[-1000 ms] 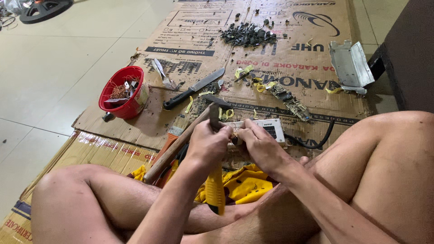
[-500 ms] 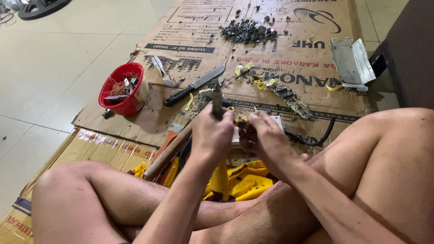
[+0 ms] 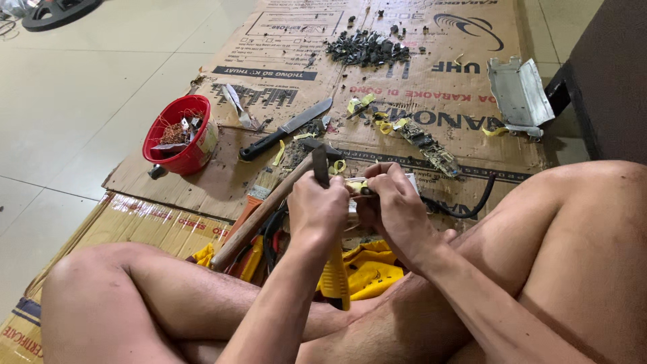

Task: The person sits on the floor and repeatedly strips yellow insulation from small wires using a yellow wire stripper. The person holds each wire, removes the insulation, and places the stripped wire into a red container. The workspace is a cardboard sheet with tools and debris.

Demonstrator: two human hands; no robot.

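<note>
My left hand (image 3: 322, 205) is closed around a yellow-handled hand tool (image 3: 335, 280) whose dark metal head sticks up above my fist. Right beside it, my right hand (image 3: 397, 205) pinches a small pale part with yellow tape (image 3: 357, 187). The tool head meets that part between the two hands. Both hands hover over my crossed legs. A wooden-handled hammer (image 3: 266, 212) lies slanted on the cardboard just under and left of my left hand.
Flattened cardboard (image 3: 222, 182) covers the tiled floor. On it lie a red bowl of scrap (image 3: 180, 138), a black-handled knife (image 3: 286, 128), a stripped circuit board (image 3: 431, 145), a pile of dark small parts (image 3: 367, 47), a bent metal casing (image 3: 520, 91) and a black cable (image 3: 468, 205). Dark furniture (image 3: 606, 74) stands at the right.
My left hand lifted the tool a little against the part, then came back down. My right hand stayed on the part throughout.
</note>
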